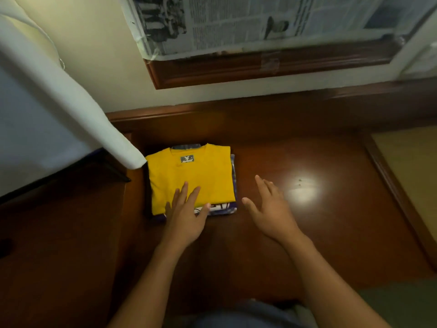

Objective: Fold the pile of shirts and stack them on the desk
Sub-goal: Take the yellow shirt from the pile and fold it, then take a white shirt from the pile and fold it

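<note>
A folded yellow shirt (191, 178) lies on top of the stack, collar and label turned toward the back edge of the desk (307, 233). The stack sits on the left part of the desk, closer to the back edge than to the front. Under the yellow one, a purple and white printed shirt (220, 208) shows along the near and right sides, and a sliver of a checked shirt (186, 146) peeks out at the far side.

The left hand (185, 216) lies flat on the near edge of the yellow shirt, its fingers (182, 192) straight and slightly spread, pressing rather than gripping. The right hand (272, 209) is over bare wood just to the right of the stack, fingers (261, 185) straight and apart, holding nothing; whether it touches the desk I cannot tell.

To my eye this is the tail of the stacking step: the yellow shirt is laid down and is being patted flat. It sits a little to the left of and behind the printed shirt below, so the next move could call for both palms to nudge the edges square. After that comes the next shirt, though no unfolded pile is in sight from here.

A white cloth (59, 114) hangs over the left back corner, its tip just beside the yellow shirt, and a newspaper (260, 22) covers the window above
</note>
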Demonstrator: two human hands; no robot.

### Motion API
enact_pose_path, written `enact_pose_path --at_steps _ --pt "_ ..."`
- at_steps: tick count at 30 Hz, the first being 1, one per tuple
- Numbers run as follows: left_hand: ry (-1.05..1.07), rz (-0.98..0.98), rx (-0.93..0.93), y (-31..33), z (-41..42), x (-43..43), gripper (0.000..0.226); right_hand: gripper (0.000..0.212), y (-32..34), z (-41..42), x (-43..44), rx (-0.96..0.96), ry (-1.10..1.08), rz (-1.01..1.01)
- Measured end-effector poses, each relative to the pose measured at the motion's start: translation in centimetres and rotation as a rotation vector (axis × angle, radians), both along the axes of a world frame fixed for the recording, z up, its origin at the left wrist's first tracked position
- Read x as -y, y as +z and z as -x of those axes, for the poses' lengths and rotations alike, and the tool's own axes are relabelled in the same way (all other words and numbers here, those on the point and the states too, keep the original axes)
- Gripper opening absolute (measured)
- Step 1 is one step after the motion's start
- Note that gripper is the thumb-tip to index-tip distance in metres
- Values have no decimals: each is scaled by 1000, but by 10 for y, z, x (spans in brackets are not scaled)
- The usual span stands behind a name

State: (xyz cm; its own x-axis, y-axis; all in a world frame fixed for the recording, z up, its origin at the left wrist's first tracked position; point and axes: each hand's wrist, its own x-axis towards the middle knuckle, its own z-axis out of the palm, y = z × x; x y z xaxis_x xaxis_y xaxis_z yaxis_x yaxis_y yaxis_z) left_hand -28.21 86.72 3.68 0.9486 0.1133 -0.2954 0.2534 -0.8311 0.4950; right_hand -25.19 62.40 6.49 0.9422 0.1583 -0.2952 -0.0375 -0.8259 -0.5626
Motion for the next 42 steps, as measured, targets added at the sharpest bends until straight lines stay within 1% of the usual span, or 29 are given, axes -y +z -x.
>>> enact_pose_path --at_steps 3,5,8,11,13,17,20,24,28,31,37,42 --pt "6 50 3 15 15 44 62 79 23 32 50 11 -102 -21" --pt "18 121 6 24 24 80 63 79 34 53 88 16 -191 -80" --pt "-27 193 1 36 36 142 66 78 49 85 151 65 -298 -117" --pt "-134 175 24 49 47 217 66 79 61 120 226 107 -359 -87" --pt "-234 166 55 54 56 271 66 84 67 146 279 159 -407 -52" --pt "-466 148 105 57 73 376 68 81 74 200 380 219 -509 117" --pt "-605 167 118 63 88 445 69 79 82 234 440 208 -587 195" --pt "-728 178 149 74 95 514 68 78 86 260 500 198 -686 215" --pt "-789 113 179 77 79 566 68 78 82 261 553 195 -739 218" --pt "-826 62 193 76 59 606 69 78 79 248 595 196 -740 231" --pt "-854 -6 220 58 4 721 70 76 64 185 702 187 -657 263" --pt "-848 -48 165 44 -39 813 71 74 55 134 781 149 -609 256"
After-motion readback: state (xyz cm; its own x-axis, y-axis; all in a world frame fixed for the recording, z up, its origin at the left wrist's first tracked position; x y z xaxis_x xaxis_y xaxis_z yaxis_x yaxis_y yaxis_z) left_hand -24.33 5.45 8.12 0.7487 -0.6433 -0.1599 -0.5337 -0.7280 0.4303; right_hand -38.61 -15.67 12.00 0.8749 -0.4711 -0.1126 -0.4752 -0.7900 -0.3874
